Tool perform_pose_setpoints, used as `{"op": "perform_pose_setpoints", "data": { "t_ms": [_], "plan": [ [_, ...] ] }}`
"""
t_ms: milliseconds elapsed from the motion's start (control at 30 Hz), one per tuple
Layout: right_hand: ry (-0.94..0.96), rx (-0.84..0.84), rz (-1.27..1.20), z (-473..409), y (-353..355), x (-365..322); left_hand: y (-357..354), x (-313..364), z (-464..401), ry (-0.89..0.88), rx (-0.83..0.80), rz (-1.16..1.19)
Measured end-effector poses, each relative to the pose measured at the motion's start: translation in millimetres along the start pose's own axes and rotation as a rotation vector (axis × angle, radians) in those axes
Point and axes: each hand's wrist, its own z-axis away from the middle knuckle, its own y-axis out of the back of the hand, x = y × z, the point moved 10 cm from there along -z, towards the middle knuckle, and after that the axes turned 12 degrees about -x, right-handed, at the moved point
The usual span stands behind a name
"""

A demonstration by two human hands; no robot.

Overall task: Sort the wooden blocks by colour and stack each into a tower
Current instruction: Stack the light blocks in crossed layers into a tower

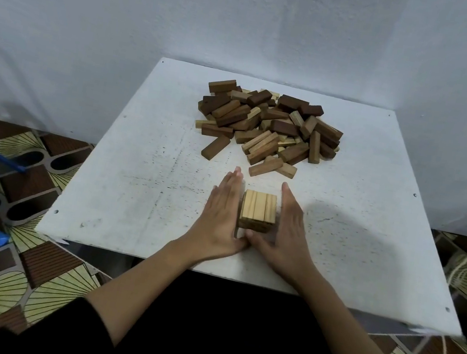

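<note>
1. Right now the fingers of the left hand [221, 212] and the right hand [287, 227] lie straight and flat, pressed against either side of the pale-block tower [258, 212], thumbs meeting at its near edge; nothing is gripped.
2. Uneven squeezing could, I think, skew the top three blocks or shove the short stack askew.
3. Beyond the tower, the mixed block pile [269, 124] waits unsorted; one loose block [265, 166] lies just past the fingertips, easy to knock.
4. A sleeve bumping the white table [132, 184] might topple it.
</note>
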Motion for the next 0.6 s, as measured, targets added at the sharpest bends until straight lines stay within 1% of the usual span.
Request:
{"op": "perform_pose_setpoints", "data": {
  "t_ms": [133, 300, 600],
  "plan": [
    [0.015, -0.01, 0.076, 0, -6, 0, -3, -2, 1, 0.003, 0.011, -0.058],
    [0.004, -0.032, 0.104, -1, -10, 3, -5, -1, 1, 0.011, 0.008, -0.109],
    [-0.014, -0.044, 0.156, -4, -13, 5, -10, -1, -1, 0.023, -0.047, -0.156]
  ]
}}
